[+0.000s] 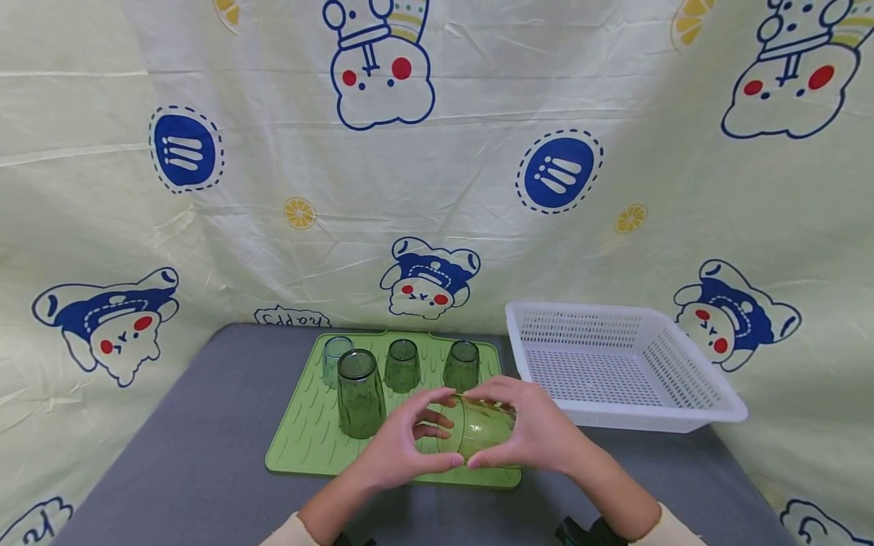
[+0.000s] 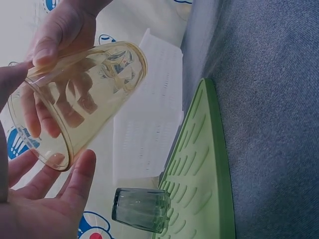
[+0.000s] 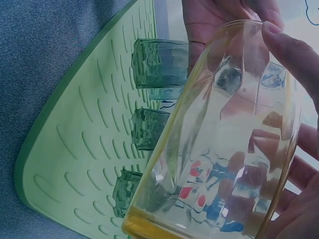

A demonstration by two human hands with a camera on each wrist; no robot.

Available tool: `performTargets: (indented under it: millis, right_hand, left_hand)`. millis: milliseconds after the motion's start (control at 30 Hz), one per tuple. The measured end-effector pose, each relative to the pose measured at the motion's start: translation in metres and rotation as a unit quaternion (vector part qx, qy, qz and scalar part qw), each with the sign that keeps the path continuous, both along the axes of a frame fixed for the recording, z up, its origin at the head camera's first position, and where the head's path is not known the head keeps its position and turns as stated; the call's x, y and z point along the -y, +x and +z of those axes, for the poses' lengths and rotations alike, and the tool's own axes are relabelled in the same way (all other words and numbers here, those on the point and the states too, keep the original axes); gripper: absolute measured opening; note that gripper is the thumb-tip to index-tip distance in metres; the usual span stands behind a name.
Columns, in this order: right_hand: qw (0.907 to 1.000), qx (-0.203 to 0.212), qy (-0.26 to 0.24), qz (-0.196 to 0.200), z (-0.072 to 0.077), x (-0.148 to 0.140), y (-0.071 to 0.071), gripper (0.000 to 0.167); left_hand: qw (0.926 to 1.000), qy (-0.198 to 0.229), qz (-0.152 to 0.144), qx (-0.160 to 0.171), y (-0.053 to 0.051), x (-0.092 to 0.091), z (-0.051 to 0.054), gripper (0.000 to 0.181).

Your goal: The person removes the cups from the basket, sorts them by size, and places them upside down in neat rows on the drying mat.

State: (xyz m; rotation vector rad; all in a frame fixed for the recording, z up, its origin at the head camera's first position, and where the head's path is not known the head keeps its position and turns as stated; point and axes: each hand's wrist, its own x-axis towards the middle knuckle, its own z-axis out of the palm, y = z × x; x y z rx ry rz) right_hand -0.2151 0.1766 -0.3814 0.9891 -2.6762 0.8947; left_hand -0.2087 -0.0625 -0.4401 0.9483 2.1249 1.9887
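A transparent yellow drinking glass (image 1: 485,429) is held on its side above the front right of the green drying mat (image 1: 310,447). My left hand (image 1: 399,446) holds it around the rim end, thumb below and fingers over the far side. Around the body, toward the base, my right hand (image 1: 539,428) grips it, with the fingers partly seen through the glass. In the left wrist view the glass's open rim (image 2: 47,124) faces the left palm. On the mat stand a tall green glass (image 1: 360,394), two short green glasses, one left (image 1: 403,365) and one right (image 1: 462,366), and a pale blue glass (image 1: 334,360).
A white perforated plastic basket (image 1: 631,413) stands right of the mat, with its bottom visible. Grey cloth (image 1: 198,447) covers the table. A patterned curtain (image 1: 478,182) hangs behind and along both sides.
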Motion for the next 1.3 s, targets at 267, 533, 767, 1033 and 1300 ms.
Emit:
performTargets:
  millis: [267,533,767,1033,1300]
  right_hand:
    - [0.9999,-0.003,0.008,0.006,0.004,0.001,0.002,0.079]
    - [0.9995,-0.02,-0.023,0.007,0.005,-0.015,-0.003,0.081]
    - [0.9938,0.025,-0.106,0.026,-0.01,-0.036,-0.015,0.07]
    - [0.9609,0.129,-0.229,0.088,-0.03,-0.052,-0.025,0.064]
    - [0.9291,0.188,-0.292,0.126,-0.046,-0.054,-0.02,0.061]
  left_hand:
    - [0.9993,0.013,0.026,-0.024,0.003,0.001,0.002,0.075]
    - [0.9978,0.031,0.049,-0.032,0.003,0.007,0.002,0.073]
    - [0.9979,0.037,0.049,-0.021,0.003,0.014,0.001,0.075]
    - [0.9984,0.039,0.04,-0.004,0.004,0.022,-0.003,0.076]
    - [0.9953,0.079,0.032,-0.046,0.003,0.026,-0.011,0.076]
